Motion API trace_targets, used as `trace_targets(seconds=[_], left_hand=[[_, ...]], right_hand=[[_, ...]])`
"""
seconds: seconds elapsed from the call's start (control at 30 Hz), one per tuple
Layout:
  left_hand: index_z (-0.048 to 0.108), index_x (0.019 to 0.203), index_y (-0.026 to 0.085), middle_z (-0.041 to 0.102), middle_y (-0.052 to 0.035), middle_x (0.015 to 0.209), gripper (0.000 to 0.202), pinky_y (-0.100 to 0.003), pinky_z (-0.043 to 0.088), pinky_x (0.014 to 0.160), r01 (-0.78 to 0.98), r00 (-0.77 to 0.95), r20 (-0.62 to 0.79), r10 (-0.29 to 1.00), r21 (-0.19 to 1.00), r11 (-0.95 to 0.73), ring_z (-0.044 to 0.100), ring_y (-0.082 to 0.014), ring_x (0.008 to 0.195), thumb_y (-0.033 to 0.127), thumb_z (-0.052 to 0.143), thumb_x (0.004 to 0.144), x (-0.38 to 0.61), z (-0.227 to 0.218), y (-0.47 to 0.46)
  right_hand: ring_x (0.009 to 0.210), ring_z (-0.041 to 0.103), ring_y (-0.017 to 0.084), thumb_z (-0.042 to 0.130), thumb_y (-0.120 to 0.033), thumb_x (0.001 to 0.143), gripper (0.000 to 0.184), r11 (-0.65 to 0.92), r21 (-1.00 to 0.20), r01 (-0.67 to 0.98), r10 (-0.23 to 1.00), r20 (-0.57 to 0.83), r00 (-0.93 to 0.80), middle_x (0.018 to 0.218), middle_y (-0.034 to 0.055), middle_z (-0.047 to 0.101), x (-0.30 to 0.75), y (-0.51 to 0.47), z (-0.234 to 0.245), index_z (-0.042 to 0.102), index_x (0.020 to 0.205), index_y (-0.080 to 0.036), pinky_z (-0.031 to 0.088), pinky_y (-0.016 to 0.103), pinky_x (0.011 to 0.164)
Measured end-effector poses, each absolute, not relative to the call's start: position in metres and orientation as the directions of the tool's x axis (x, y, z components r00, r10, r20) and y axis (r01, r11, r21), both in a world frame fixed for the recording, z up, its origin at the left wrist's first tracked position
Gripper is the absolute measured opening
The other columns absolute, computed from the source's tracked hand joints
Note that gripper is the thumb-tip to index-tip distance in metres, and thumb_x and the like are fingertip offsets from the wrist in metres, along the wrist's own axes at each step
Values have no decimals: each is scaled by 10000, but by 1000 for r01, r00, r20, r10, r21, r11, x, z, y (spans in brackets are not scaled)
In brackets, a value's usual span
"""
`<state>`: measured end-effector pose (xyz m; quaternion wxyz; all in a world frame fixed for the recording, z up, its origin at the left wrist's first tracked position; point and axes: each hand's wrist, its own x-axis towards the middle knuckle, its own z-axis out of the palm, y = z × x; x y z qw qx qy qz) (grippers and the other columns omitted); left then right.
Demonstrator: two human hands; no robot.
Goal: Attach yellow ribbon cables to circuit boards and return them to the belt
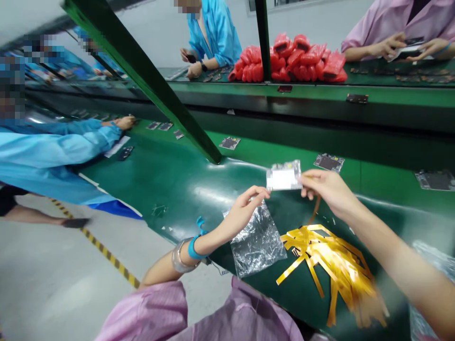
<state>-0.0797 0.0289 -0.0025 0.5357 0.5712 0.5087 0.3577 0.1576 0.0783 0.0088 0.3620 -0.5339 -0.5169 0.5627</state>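
Fingers of right hand [326,185] pinched together on right edge of circuit board [283,180], which I see held above green bench [170,187]. Left hand [247,202] at board's lower-left corner, fingertips bunched; whether gripping, I cannot tell. Clock centred on held board: crinkled clear plastic [256,248] at 7, heap of gold strips [329,255] at 5. Farther, loose boards [329,162] at 3 and 10; blue-sleeved co-worker's hand [125,122] near 10. Farthest, red-wrapped bundles [302,60] at 12.
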Motion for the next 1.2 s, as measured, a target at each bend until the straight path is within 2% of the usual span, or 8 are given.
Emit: trace_targets(seconds=[0.1, 0.27, 0.47, 0.67, 0.8, 0.9, 1.03, 1.2], left_hand=[[571, 906, 176, 680, -34, 853, 235, -288, 465, 774, 90, 275, -197, 941, 980, 178, 627, -154, 801, 389, 520, 989, -83, -1, 24], [518, 835, 182, 635, 2, 617, 203, -264, 440, 620, 75, 386, -260, 885, 965, 251, 552, -125, 572, 345, 492, 953, -78, -7, 14], [533, 740, 174, 651, -13, 641, 185, -264, 454, 651, 117, 453, -250, 856, 968, 221, 575, -124, 612, 237, 463, 899, -75, -15, 17], [615, 902, 156, 682, -24, 775, 190, -251, 449, 634, 116, 474, -259, 842, 966, 232, 626, -124, 669, 256, 457, 936, -57, -26, 21], [637, 951, 162, 676, -23, 825, 175, -246, 450, 651, 134, 518, -265, 814, 964, 228, 631, -121, 711, 273, 501, 948, -46, -31, 22], [654, 929, 162, 674, -30, 828, 182, -252, 465, 680, 140, 556, -260, 790, 965, 220, 632, -129, 747, 304, 543, 954, -47, -30, 23], [682, 1000, 159, 693, -46, 847, 240, -259, 495, 707, 150, 523, -246, 816, 969, 196, 637, -130, 748, 364, 563, 963, -63, -28, 25], [658, 955, 143, 722, -70, 815, 270, -272, 544, 679, 187, 386, -201, 900, 973, 137, 677, -143, 691, 386, 541, 950, -83, -41, 44]], right_hand=[[756, 703, 149, 657, -462, 941, 375, -138, -980, 143, 986, -149, -70, 841, 55, 711, 149, 127, 9, 704, 994, -93, 536, 245, 675], [1031, 673, 229, 592, -383, 1018, 295, -98, -962, 256, 993, -76, 94, 1188, 75, 663, 169, 137, -19, 651, 1187, -149, 570, 421, 873], [808, 693, 199, 658, -367, 922, 226, -119, -906, 406, 990, -142, -25, 861, 76, 757, 222, 44, -36, 729, 878, -156, 520, 329, 781], [803, 671, 227, 568, -329, 974, 192, 47, -666, 745, 968, -153, -198, 920, 52, 743, 252, -42, -41, 738, 962, -240, 501, 360, 728], [1022, 634, 257, 527, -305, 1023, 199, 268, -659, 703, 905, -78, -417, 1086, 82, 700, 236, -53, -52, 705, 1079, -235, 492, 415, 916], [1019, 601, 264, 542, -258, 1013, 146, 344, -659, 668, 861, -61, -504, 1069, 90, 674, 220, -45, -59, 681, 1030, -217, 481, 439, 931], [918, 602, 248, 473, -196, 1021, 200, 360, -671, 648, 839, -70, -540, 941, 63, 668, 215, -36, -63, 617, 885, -215, 433, 490, 970], [891, 622, 272, 461, -318, 1029, 254, 283, -684, 672, 857, -135, -498, 927, 56, 710, 226, -31, -66, 657, 881, -254, 462, 440, 830]])
